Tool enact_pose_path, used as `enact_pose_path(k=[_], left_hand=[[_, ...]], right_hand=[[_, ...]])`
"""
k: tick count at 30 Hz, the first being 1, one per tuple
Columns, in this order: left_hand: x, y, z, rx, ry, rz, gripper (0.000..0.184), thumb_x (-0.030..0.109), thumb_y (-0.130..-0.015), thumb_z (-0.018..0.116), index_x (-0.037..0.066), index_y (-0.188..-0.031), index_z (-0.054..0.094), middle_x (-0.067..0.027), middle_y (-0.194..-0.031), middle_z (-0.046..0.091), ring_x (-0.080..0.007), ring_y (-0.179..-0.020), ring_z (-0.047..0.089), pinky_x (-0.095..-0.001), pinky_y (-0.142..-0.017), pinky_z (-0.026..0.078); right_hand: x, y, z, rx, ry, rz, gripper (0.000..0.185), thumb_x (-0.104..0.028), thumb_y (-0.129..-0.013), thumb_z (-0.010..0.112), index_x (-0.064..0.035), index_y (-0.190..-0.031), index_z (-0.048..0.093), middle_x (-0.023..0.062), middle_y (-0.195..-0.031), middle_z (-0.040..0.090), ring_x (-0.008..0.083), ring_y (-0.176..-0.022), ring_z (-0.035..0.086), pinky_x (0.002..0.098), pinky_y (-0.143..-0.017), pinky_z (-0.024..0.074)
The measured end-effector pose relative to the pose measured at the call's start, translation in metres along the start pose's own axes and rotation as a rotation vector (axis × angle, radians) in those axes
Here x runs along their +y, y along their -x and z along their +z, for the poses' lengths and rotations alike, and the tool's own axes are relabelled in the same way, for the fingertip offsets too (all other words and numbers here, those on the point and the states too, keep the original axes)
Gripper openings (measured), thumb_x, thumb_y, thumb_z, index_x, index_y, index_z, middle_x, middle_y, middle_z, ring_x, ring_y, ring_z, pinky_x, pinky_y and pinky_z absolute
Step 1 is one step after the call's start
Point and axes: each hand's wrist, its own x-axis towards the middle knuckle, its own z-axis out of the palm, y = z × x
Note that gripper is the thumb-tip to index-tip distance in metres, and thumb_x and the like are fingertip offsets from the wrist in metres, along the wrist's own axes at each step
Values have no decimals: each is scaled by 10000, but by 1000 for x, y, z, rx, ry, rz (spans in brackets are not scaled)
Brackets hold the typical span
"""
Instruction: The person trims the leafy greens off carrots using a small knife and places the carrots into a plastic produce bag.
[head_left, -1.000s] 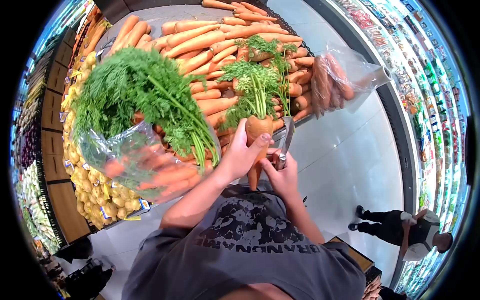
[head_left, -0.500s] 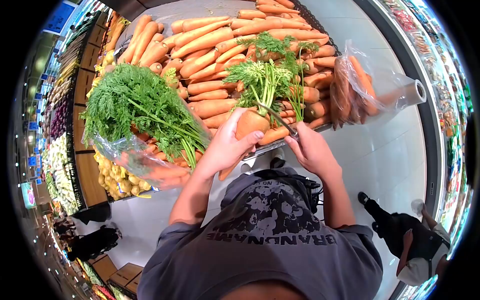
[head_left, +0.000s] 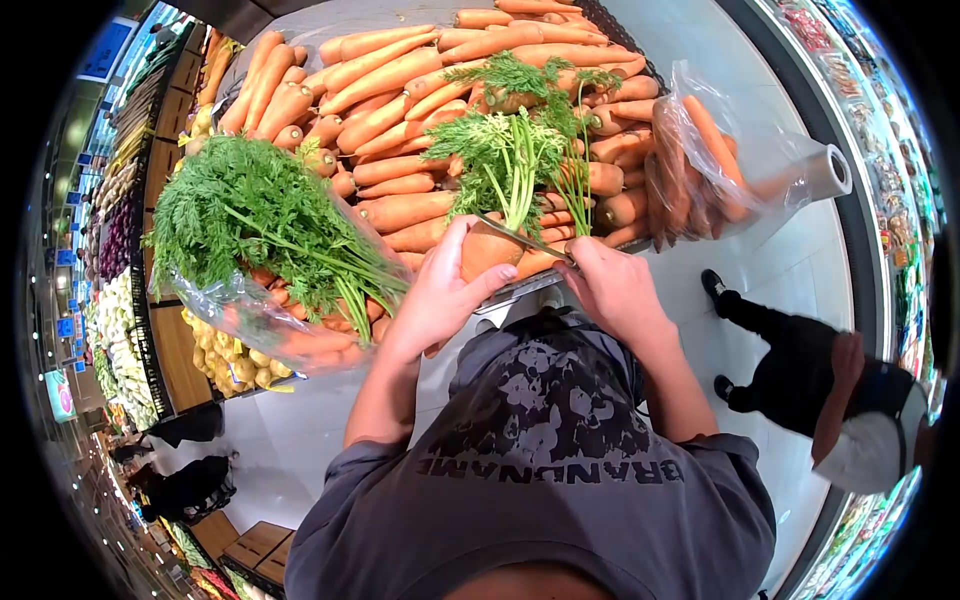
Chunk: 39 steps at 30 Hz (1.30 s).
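A thick carrot (head_left: 488, 254) with its leafy green tops (head_left: 518, 165) still attached is gripped by my left hand (head_left: 440, 290), fingers and thumb wrapped round its upper end. My right hand (head_left: 620, 290) is closed round the handle of a knife (head_left: 522, 238). Its thin blade lies across the carrot's crown, at the base of the stems. Most of the handle is hidden by my fingers. Both hands are over the near edge of a heap of loose carrots (head_left: 400, 75).
Left of my hands lies a plastic bag (head_left: 225, 300) with carrots and bushy carrot greens (head_left: 265, 215). Bagged carrots (head_left: 690, 180) and a roll of clear bags (head_left: 825, 172) are on the right. Potatoes (head_left: 230, 355) sit lower left. Another person (head_left: 790, 360) stands at right.
The knife blade has shifted left across the carrot's crown, and my right hand has come slightly nearer the carrot. The view has moved a little. The person at right has moved forward.
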Motion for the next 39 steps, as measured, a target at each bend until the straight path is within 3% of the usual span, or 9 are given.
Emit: enact_pose_path(k=[8,10,11,15,18,21,30,34,39], left_hand=[[15,2,3,52,-137,-67,693,323,-842,833,-21,-1325,476,-213,-1156,681,-304,-1036,683,-403,-903,521],[8,1,1,59,-319,38,741,324,-798,866,-20,-1322,470,-237,-1171,676,-355,-1056,688,-415,-882,530],[1,-1,-1,64,-414,163,739,293,-783,867,-20,-1316,462,-256,-1143,684,-382,-1037,698,-431,-845,541],[-2,-1,-4,45,-374,46,680,256,-796,843,-17,-1285,459,-264,-1073,692,-403,-994,703,-449,-817,547],[-10,-2,-10,96,-458,164,609,221,-807,814,-16,-1243,460,-267,-1001,690,-434,-937,698,-470,-772,549],[-14,-3,-11,115,-583,274,585,200,-807,803,-17,-1226,457,-279,-971,679,-470,-909,676,-503,-745,537],[-24,-8,-19,102,-481,145,598,197,-793,811,-2,-1253,485,-270,-980,687,-457,-941,686,-491,-771,555],[18,15,1,-91,-410,327,580,169,-780,811,68,-1268,516,-215,-1067,688,-437,-964,683,-491,-806,546],[11,2,-18,70,-459,324,636,119,-738,849,57,-1276,516,-212,-1078,682,-435,-970,684,-464,-796,552]], right_hand=[[-17,11,10,-5,9,141,229,-231,-967,635,-78,-983,466,141,-867,653,402,-767,656,489,-604,520],[-20,13,13,-55,-13,184,229,-233,-972,627,-74,-980,462,149,-858,657,409,-758,655,503,-603,520],[-21,15,17,-45,-11,179,227,-224,-977,615,-69,-991,450,154,-851,660,415,-749,655,510,-600,520],[-21,15,29,-13,-8,165,214,-203,-985,594,-63,-1014,435,169,-863,663,427,-737,657,524,-611,519],[-30,7,36,-49,-9,258,237,-201,-997,599,-35,-1001,428,221,-863,641,467,-787,631,550,-645,497],[-29,1,48,18,6,214,206,-217,-992,574,-62,-1003,440,186,-886,677,441,-733,661,535,-620,521],[-31,-14,53,-55,96,275,198,-210,-981,564,-56,-1032,450,214,-888,687,447,-716,676,550,-605,532],[5,-22,77,-20,78,306,220,-236,-996,553,-46,-1045,451,238,-870,682,452,-697,673,557,-593,529],[-10,-30,77,116,73,323,240,-241,-968,638,-62,-1042,496,186,-842,680,401,-679,671,497,-569,534]])
